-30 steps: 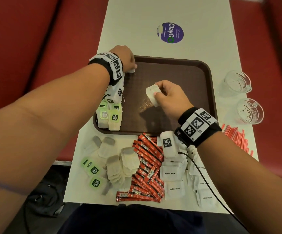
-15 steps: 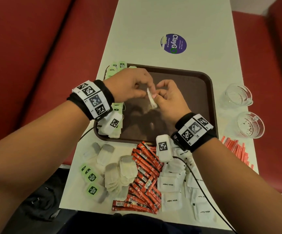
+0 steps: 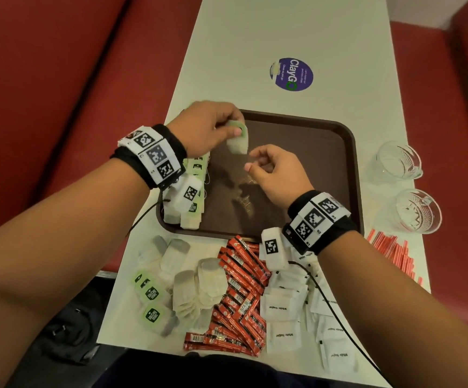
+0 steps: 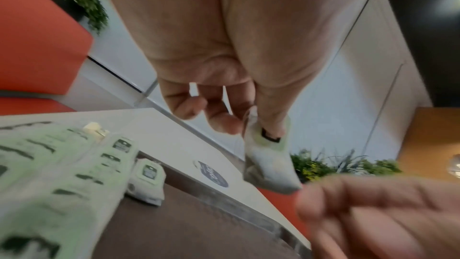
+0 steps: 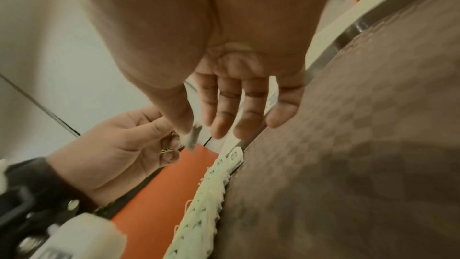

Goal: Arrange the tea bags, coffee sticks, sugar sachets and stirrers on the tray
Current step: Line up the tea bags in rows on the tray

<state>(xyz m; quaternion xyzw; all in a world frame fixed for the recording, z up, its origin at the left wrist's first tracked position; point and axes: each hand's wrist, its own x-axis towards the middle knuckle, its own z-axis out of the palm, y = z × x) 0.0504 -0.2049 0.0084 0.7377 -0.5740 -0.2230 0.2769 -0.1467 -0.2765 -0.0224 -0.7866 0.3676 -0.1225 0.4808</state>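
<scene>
My left hand (image 3: 235, 131) pinches the green tag of a white tea bag (image 3: 238, 144), which hangs above the far left part of the brown tray (image 3: 339, 163). The left wrist view shows the same tea bag (image 4: 268, 164) dangling from thumb and finger. My right hand (image 3: 255, 161) hovers just right of the bag, fingers loosely curled, holding nothing. A row of green-tagged tea bags (image 3: 190, 203) lines the tray's left edge. On the near table lie loose tea bags (image 3: 199, 284), red coffee sticks (image 3: 241, 289) and white sugar sachets (image 3: 283, 312). Red stirrers (image 3: 389, 247) lie at the right.
Two clear glass cups (image 3: 398, 161) (image 3: 417, 210) stand on the table right of the tray. A round purple sticker (image 3: 291, 74) marks the far table. Red bench seats flank the table, and a dark bag (image 3: 67, 331) sits on the floor below left.
The tea bag passed from my right hand to my left hand. My right hand let go and drew back slightly; my left hand carried the bag towards the tray's far left.
</scene>
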